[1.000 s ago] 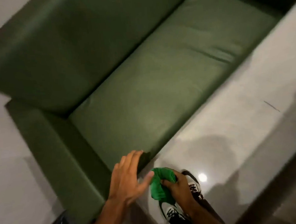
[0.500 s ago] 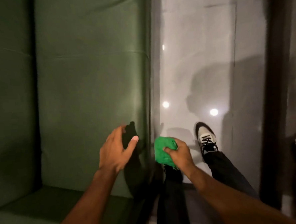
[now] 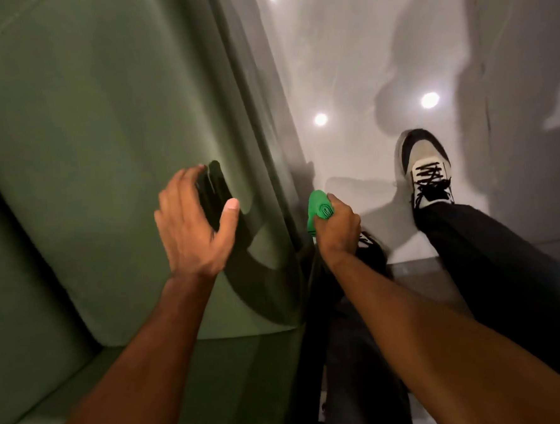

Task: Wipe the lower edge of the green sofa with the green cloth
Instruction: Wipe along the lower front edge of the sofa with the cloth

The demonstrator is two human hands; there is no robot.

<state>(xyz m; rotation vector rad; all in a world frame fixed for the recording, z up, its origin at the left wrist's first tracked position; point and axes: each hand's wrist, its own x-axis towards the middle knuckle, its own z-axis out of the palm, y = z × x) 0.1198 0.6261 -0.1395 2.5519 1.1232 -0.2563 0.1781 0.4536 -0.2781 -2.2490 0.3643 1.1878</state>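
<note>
The green sofa (image 3: pixel 87 141) fills the left half of the view, its seat cushion running up the frame and its front edge (image 3: pixel 269 166) dropping to the floor. My left hand (image 3: pixel 194 223) hovers with fingers spread just over the seat near that front edge, holding nothing. My right hand (image 3: pixel 337 226) is closed around the bunched bright green cloth (image 3: pixel 317 208), low beside the sofa's front face, close to the floor. Whether the cloth touches the sofa I cannot tell.
A glossy pale floor (image 3: pixel 344 60) with light reflections lies right of the sofa. My legs in dark trousers (image 3: pixel 491 258) and a white and black shoe (image 3: pixel 428 170) stand on it. The sofa armrest (image 3: pixel 22 309) is at lower left.
The view has swung and come closer to the sofa's front edge. My right hand with the cloth has dropped lower beside the sofa front. My left hand stays over the seat.
</note>
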